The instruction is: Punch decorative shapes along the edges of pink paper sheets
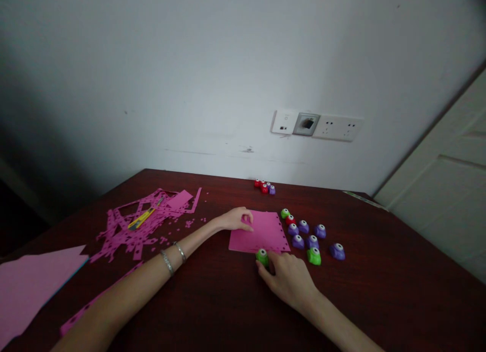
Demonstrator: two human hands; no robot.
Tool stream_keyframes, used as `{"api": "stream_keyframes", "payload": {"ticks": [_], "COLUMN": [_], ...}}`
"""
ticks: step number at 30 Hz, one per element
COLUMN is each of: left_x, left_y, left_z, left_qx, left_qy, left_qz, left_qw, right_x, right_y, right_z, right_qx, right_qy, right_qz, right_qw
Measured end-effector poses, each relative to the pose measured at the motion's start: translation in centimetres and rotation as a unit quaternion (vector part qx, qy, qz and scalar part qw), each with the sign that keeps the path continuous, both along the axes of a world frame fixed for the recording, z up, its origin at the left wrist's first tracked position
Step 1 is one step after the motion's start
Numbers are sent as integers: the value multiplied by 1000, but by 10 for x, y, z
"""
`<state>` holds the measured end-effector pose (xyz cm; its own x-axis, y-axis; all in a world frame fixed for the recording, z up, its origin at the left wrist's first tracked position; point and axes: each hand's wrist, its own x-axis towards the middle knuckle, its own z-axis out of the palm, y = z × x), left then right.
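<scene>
A pink sheet of paper (261, 230) lies flat on the dark red table, with rows of small punched holes along its right and bottom edges. My left hand (236, 219) rests on its left side, fingers bent and thumb apart, holding nothing. At the sheet's bottom edge, my right hand (286, 276) grips a green craft punch (261, 257) between thumb and fingers. Beside the sheet on the right stand several punches: purple ones (320, 231), a red one (290, 220) and green ones (314, 256).
On the left is a heap of pink paper scraps (152, 220) with a yellow utility knife (142, 218) on top. Pink sheets (34, 286) lie at the near left. More punches (265, 188) stand by the wall, below a socket panel (337, 127).
</scene>
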<state>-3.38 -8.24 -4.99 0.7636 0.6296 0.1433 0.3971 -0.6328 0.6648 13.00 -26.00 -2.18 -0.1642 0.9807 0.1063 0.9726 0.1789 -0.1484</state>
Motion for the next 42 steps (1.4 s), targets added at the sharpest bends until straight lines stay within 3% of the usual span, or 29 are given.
{"api": "stream_keyframes", "payload": {"ticks": [3,7,13,20,30,37,39,42], "left_x": [0,-1,-4,-8,-14,-14,-14,-14], "left_y": [1,-1,-3,-3,-3,-6,-5,-3], "left_z": [-2,3,6,8,16,21,19,16], "left_qx": [3,-14,-13,-27,-51,-67,-63,-52], "left_qy": [-3,1,6,2,15,29,30,31], "left_qz": [0,-2,20,9,-17,-28,-31,-35], "left_qw": [1000,1000,1000,1000,998,997,997,998], "right_x": [19,57,116,149,154,126,105,70], "right_y": [-10,-23,-39,-36,-30,-35,-33,-25], "right_z": [3,9,7,-2,-6,21,28,29], "right_qx": [-7,-27,-45,-60,-84,-43,-31,4], "right_qy": [5,-4,-43,-23,-37,-154,-151,-109], "right_qz": [-27,-122,-209,-210,-184,-190,-154,-22], "right_qw": [1000,992,976,976,979,969,976,994]}}
